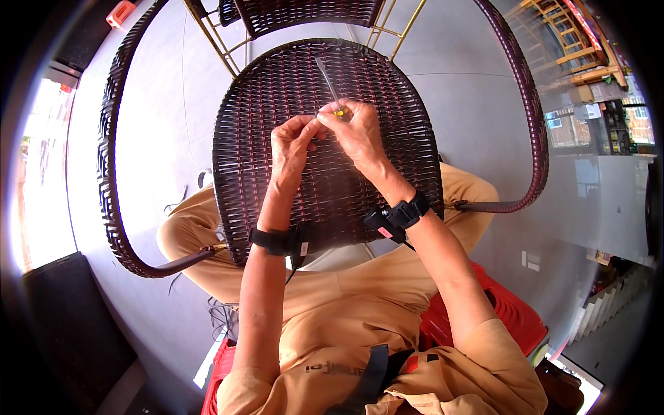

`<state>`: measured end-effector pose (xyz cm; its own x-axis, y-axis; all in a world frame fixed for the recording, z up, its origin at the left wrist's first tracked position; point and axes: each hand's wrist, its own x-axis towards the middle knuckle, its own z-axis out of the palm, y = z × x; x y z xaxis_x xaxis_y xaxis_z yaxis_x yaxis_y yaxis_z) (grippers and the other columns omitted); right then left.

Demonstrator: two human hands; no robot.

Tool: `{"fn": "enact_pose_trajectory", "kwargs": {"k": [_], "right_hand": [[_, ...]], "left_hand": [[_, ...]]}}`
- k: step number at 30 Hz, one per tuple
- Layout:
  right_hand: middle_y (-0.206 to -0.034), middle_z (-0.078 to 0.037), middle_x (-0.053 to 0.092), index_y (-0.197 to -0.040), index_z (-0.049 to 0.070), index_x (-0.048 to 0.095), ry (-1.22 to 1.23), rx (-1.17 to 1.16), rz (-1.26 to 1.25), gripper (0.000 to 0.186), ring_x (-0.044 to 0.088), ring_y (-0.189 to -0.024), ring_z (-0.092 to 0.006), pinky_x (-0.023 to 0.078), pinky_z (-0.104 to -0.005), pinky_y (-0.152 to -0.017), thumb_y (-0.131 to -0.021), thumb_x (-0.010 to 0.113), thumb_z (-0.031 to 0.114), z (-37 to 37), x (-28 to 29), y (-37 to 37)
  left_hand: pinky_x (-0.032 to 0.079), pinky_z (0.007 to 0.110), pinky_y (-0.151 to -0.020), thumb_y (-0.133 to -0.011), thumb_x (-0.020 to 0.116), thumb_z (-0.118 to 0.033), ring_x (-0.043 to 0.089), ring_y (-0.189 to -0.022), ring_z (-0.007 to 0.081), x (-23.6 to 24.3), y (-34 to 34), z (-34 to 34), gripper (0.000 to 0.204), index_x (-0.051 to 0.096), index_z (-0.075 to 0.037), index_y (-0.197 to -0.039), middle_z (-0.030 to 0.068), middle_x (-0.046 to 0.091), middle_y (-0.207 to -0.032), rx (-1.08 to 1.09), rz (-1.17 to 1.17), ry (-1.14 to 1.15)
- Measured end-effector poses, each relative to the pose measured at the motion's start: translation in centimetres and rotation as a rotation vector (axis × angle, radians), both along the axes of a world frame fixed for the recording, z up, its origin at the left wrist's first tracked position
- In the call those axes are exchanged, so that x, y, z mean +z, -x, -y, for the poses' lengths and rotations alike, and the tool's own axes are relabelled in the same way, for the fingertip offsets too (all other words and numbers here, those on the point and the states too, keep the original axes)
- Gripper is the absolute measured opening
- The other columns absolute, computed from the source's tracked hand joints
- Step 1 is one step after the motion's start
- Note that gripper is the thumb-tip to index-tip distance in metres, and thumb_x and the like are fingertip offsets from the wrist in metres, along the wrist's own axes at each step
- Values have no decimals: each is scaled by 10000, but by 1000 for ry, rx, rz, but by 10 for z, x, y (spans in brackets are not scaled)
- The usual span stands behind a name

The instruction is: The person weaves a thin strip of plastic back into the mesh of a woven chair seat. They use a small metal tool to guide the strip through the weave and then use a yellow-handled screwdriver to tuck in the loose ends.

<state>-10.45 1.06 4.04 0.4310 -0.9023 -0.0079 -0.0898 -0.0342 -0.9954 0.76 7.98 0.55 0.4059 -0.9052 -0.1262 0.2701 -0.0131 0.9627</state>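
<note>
Both hands meet above the dark brown woven seat [277, 173] of a wicker chair. My left hand [292, 142] is closed, thumb and fingers pinched together; whatever sits at their tips is too small to make out. My right hand [356, 131] is closed too, its fingertips touching those of the left. Between its thumb and index finger shows the yellow part of a slim tool that looks like a screwdriver [328, 77]. The metal shaft points away toward the chair's back, and the rest of the handle is hidden in the hand.
Curved woven armrests [111, 152] loop out on both sides of the seat. The chair's backrest [304, 15] is at the far edge. Under me is a red plastic seat [508, 311]. Wooden furniture [577, 41] stands far right, and cables [221, 315] lie on the floor at left.
</note>
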Motion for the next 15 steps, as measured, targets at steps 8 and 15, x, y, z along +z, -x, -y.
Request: {"fn": "enact_pose_trajectory", "kwargs": {"k": [8, 15], "right_hand": [[-656, -11, 624, -858, 14, 687, -451, 276, 175, 84, 442, -443, -18, 341, -167, -390, -785, 714, 45, 27, 0, 13], [-608, -10, 598, -867, 0, 672, -334, 286, 99, 118, 457, -452, -28, 334, -180, -383, -787, 725, 67, 30, -4, 6]], "left_hand": [[414, 188, -604, -920, 611, -192, 563, -700, 43, -2, -12, -3, 157, 689, -57, -894, -12, 652, -768, -195, 37, 14], [445, 189, -599, -906, 626, -164, 579, -703, 53, 0, -12, -2, 151, 685, -26, -924, 7, 655, -780, -174, 56, 1]]}}
